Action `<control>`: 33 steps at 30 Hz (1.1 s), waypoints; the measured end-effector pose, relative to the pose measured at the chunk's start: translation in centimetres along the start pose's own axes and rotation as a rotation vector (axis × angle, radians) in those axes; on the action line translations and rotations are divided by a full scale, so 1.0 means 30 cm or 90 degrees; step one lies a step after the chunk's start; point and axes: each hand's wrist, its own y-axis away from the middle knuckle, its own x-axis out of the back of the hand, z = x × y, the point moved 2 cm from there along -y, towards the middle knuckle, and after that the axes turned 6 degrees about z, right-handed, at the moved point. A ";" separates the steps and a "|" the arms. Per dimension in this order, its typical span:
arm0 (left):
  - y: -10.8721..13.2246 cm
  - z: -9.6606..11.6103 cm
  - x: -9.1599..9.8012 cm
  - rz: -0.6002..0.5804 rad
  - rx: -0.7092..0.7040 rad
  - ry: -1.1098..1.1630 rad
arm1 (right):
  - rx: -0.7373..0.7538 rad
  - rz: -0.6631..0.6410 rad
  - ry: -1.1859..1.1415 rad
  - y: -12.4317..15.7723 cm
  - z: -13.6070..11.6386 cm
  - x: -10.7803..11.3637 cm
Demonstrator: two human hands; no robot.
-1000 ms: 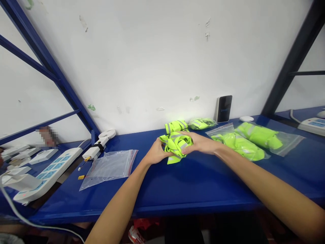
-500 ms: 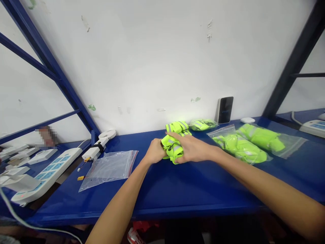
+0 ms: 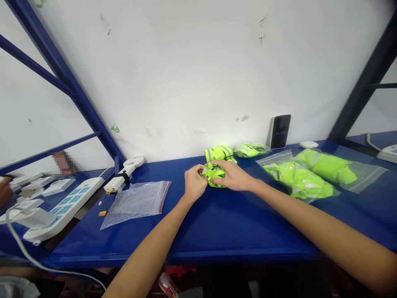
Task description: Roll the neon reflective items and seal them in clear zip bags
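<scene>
Both hands hold a bunched neon-yellow reflective vest (image 3: 215, 170) just above the table. My left hand (image 3: 195, 181) pinches its left side, with the fingertips partly hidden in the folds. From the right, my right hand (image 3: 236, 176) closes over the fabric, the thumb lying across its front. Directly behind them sits a rolled neon-yellow bundle with grey reflective bands (image 3: 218, 153). To the left lies a flat clear zip bag (image 3: 136, 205). On the right are a bagged vest (image 3: 299, 181) and another bagged vest (image 3: 328, 165).
At the wall are a small bagged vest (image 3: 252, 150), an upright clock-like device (image 3: 280, 131) and a white oval case (image 3: 308, 144). A white handheld fan (image 3: 134, 162) lies at left, near a power strip (image 3: 66, 209). Another person's hand (image 3: 4, 191) shows at the far left.
The held vest has moved slightly away from me and looks more compact. My left hand has gone from a wrapped grip to a fingertip pinch. Another person's hand has appeared at the left edge.
</scene>
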 end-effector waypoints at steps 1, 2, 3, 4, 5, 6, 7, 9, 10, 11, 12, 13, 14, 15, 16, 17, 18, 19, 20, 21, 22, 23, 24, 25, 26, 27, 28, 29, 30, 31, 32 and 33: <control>0.001 0.001 -0.004 0.001 -0.009 -0.001 | -0.026 0.002 -0.018 0.000 0.005 0.001; 0.002 0.001 -0.007 0.000 -0.019 -0.003 | -0.049 0.006 -0.035 0.001 0.010 0.003; 0.004 0.001 -0.010 -0.002 -0.031 -0.005 | -0.069 0.013 -0.054 0.002 0.014 0.005; 0.005 0.002 -0.012 -0.006 -0.045 -0.008 | -0.085 0.024 -0.073 0.003 0.019 0.006; 0.007 0.003 -0.013 -0.011 -0.058 -0.010 | -0.097 0.037 -0.093 0.005 0.024 0.005; 0.010 0.005 -0.015 -0.016 -0.068 -0.008 | -0.109 0.055 -0.116 0.008 0.031 0.002; 0.014 0.007 -0.017 -0.020 -0.074 0.001 | -0.123 0.075 -0.143 0.011 0.039 -0.001; 0.024 0.016 -0.018 -0.029 -0.081 0.029 | -0.153 0.111 -0.206 0.016 0.054 -0.010; 0.029 0.022 -0.016 -0.039 -0.085 0.041 | -0.168 0.125 -0.237 0.019 0.059 -0.014; 0.033 0.029 -0.009 -0.057 -0.089 0.048 | -0.180 0.135 -0.265 0.021 0.062 -0.016; 0.035 0.035 0.004 -0.084 -0.096 0.051 | -0.185 0.139 -0.287 0.023 0.062 -0.017; 0.034 0.038 0.025 -0.115 -0.104 0.045 | -0.185 0.140 -0.303 0.024 0.059 -0.016; 0.030 0.038 0.058 -0.149 -0.114 0.038 | -0.184 0.141 -0.312 0.025 0.054 -0.013; 0.023 0.032 0.102 -0.175 -0.124 0.023 | -0.185 0.144 -0.318 0.026 0.049 -0.008; 0.015 0.019 0.158 -0.193 -0.135 -0.010 | -0.192 0.146 -0.324 0.027 0.044 -0.002; 0.006 0.000 0.223 -0.214 -0.146 -0.059 | -0.205 0.150 -0.334 0.028 0.041 0.003; -0.001 -0.026 0.291 -0.258 -0.155 -0.115 | -0.223 0.154 -0.350 0.028 0.041 0.007; -0.004 -0.058 0.362 -0.305 -0.149 -0.176 | -0.240 0.159 -0.371 0.027 0.041 0.010; -0.003 -0.094 0.430 -0.352 -0.136 -0.237 | -0.255 0.165 -0.394 0.026 0.043 0.010; 0.002 -0.131 0.491 -0.391 -0.123 -0.289 | -0.265 0.170 -0.418 0.025 0.045 0.008; 0.011 -0.165 0.542 -0.427 -0.111 -0.329 | -0.271 0.176 -0.439 0.023 0.045 0.003; 0.022 -0.196 0.581 -0.456 -0.096 -0.356 | -0.274 0.179 -0.459 0.021 0.045 -0.005; 0.034 -0.222 0.605 -0.477 -0.085 -0.368 | -0.278 0.180 -0.477 0.020 0.043 -0.014; 0.044 -0.240 0.617 -0.486 -0.079 -0.370 | -0.285 0.182 -0.492 0.019 0.040 -0.023; 0.051 -0.252 0.619 -0.484 -0.077 -0.367 | -0.293 0.183 -0.506 0.019 0.036 -0.032; 0.052 -0.257 0.614 -0.475 -0.075 -0.359 | -0.300 0.184 -0.517 0.019 0.032 -0.039; 0.048 -0.256 0.605 -0.461 -0.071 -0.347 | -0.307 0.186 -0.528 0.019 0.027 -0.043; 0.038 -0.248 0.594 -0.446 -0.064 -0.332 | -0.312 0.188 -0.541 0.019 0.023 -0.044; 0.024 -0.235 0.583 -0.430 -0.055 -0.314 | -0.315 0.189 -0.559 0.019 0.018 -0.042; 0.006 -0.217 0.571 -0.410 -0.048 -0.296 | -0.318 0.190 -0.583 0.018 0.013 -0.037; -0.014 -0.194 0.559 -0.387 -0.047 -0.277 | -0.321 0.193 -0.610 0.017 0.008 -0.029; -0.033 -0.168 0.543 -0.359 -0.056 -0.259 | -0.328 0.201 -0.638 0.016 0.003 -0.019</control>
